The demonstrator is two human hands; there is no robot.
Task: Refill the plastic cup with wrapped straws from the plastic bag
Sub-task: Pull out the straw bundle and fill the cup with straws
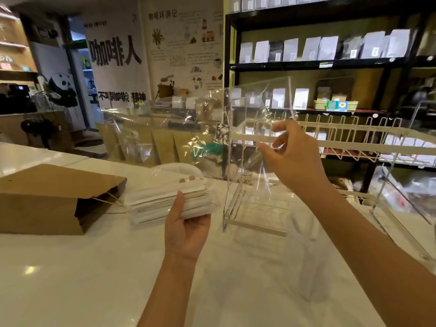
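- Left hand [186,228] palm up, low centre, gripping a bundle of wrapped straws [169,200]; thumb lies on top of the stack, fingertips curl round the far side.
- Straws are white paper-wrapped, lying roughly horizontal, pointing left, just above the white counter [94,279]; left end of the bundle sits near the mouth of a brown paper bag [54,197].
- Right hand [292,156] raised higher, to the right, pinching an edge of the clear plastic bag [165,128] betw thumb and fingers; remaining fingers loosely spread.
- Plastic bag hangs up off the counter, crinkled, stretching left from the right hand and draping down over the straws; looks mostly empty, hard to tell through the glare.
- Paper bag lies on its side, opening facing the straws, string handle showing.
- Clear acrylic stand [250,208] on the counter just right of the left hand.
- White wire rack [342,142] behind the right hand.
- Plastic cup: can't pick it out w/ certainty.
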